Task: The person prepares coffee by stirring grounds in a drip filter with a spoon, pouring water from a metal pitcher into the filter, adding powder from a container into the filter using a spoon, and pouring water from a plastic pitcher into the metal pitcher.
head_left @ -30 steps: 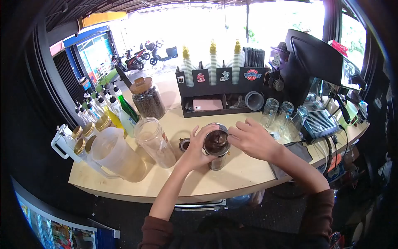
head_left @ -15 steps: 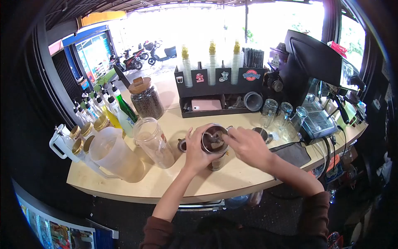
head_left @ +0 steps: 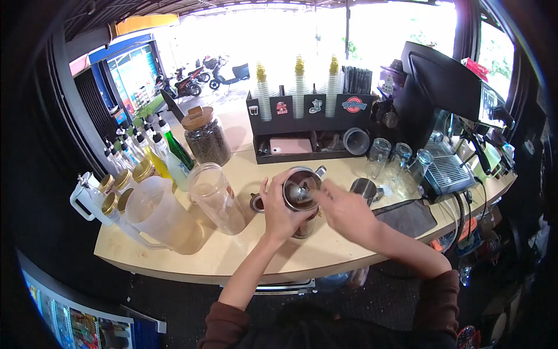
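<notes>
My left hand is wrapped around a metal pitcher, which is tilted so that its mouth faces me. A spoon sits inside the pitcher, over brown contents that are only partly visible. The fingers of my right hand are closed on the spoon's handle end and slightly blurred by motion. Directly beneath the pitcher stands a clear container, mostly hidden by my left hand and the pitcher. To the left of my left hand lies a small round metal-rimmed piece.
A tall clear jar and a frosted jug stand at left. Behind are a coffee bean jar and a black cup organizer. A metal cup, upturned glasses and an espresso machine are at right.
My right hand has moved slightly down and the spoon has shifted within the pitcher. The pitcher has turned a little, so its handle shows more. The metal cup at right is less covered.
</notes>
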`<state>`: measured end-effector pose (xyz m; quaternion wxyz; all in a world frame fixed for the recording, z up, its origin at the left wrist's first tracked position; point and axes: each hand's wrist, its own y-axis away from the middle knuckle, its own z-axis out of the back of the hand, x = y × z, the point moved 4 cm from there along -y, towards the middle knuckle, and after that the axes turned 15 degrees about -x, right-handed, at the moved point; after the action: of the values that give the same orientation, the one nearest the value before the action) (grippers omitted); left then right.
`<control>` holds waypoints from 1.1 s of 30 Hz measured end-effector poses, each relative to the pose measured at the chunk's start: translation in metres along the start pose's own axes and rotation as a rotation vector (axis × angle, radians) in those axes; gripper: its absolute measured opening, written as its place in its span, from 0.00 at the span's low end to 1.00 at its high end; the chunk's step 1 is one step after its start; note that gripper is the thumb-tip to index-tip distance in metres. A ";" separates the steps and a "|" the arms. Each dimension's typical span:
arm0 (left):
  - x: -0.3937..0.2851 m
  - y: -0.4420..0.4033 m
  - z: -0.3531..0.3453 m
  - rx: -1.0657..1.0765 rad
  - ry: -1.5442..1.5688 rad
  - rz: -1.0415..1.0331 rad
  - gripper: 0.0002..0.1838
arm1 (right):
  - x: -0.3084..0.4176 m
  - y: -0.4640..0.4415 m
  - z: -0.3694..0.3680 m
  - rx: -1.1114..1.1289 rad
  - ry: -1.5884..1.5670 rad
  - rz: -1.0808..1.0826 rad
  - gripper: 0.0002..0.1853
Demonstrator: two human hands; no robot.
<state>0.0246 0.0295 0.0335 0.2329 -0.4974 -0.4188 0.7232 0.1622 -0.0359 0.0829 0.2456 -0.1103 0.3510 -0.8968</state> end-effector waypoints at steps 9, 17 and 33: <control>0.005 -0.017 0.009 0.161 0.108 0.006 0.47 | -0.006 -0.005 0.007 -0.053 -0.003 0.086 0.13; 0.006 -0.026 0.006 0.512 0.071 -0.056 0.45 | -0.013 -0.029 0.020 0.018 0.245 0.380 0.05; 0.010 -0.027 0.009 0.448 0.105 -0.085 0.47 | 0.004 -0.045 0.019 0.001 0.354 0.632 0.03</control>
<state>0.0098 0.0481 0.0525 0.3893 -0.4521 -0.2558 0.7607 0.1494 -0.0203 0.1271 0.4462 0.1610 0.4045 -0.7819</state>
